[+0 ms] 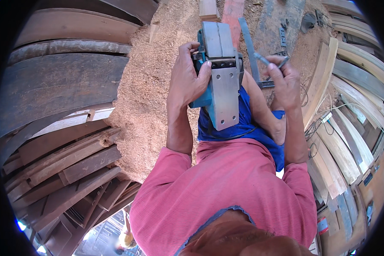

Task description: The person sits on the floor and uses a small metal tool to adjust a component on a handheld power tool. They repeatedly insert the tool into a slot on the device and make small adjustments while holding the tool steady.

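Note:
An electric planer (pixel 224 96) with a teal body rests upside down over my lap, its metal sole and cutter slot facing up. My left hand (pixel 188 79) grips its left side, the thumb by the cutter slot. To the right of the planer, my right hand (pixel 286 81) is closed on a slim grey metal tool (pixel 261 58). That tool is blurred, so its exact kind does not show. Between the planer and my right hand lies a steel carpenter's square (pixel 249 47).
Wood shavings (pixel 145 102) cover the ground. Dark boards (pixel 68 85) are stacked at left, paler planks (pixel 345 149) at right. Beyond the planer lie a reddish board (pixel 232 13) and small metal parts (pixel 282 36). A cable (pixel 315 128) runs along the right-hand planks.

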### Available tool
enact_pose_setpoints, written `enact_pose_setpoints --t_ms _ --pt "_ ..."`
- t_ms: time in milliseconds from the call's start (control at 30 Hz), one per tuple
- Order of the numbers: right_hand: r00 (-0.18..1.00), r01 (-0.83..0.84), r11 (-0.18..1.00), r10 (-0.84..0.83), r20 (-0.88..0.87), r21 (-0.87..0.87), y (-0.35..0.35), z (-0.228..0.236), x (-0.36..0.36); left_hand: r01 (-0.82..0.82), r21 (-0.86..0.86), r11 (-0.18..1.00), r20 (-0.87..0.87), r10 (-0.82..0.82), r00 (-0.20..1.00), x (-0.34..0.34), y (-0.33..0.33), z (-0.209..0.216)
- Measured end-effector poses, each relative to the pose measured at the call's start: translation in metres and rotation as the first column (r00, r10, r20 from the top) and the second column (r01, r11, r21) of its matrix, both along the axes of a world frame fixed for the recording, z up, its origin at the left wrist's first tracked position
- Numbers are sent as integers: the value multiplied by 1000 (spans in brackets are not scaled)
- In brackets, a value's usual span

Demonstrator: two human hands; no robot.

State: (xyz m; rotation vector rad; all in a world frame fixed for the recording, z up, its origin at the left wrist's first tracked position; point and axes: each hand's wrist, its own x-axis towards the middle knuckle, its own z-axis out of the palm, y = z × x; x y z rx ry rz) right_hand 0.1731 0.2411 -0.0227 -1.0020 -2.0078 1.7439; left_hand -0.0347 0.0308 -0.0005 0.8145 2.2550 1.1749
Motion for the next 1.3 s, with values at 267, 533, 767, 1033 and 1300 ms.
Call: enact_pose_setpoints --t_ms 267,533,767,1033,1300 --pt "986 -135 972 111 128 193 -37 35 -17 26 -59 998 -59 -30 998 -1 2 2" --pt "996 -69 846 93 -18 528 -42 15 -23 52 187 981 -324 12 946 5 -5 -6" --pt "998 1 832 38 -59 555 -54 -2 -16 38 205 978 -295 25 955 4 -6 -6" --pt "987 -40 876 108 -115 481 -64 -14 -17 25 196 980 -315 38 948 4 -4 -7" --pt "991 0 913 54 -122 408 -66 -16 -15 38 146 989 -326 12 945 4 -5 -2"
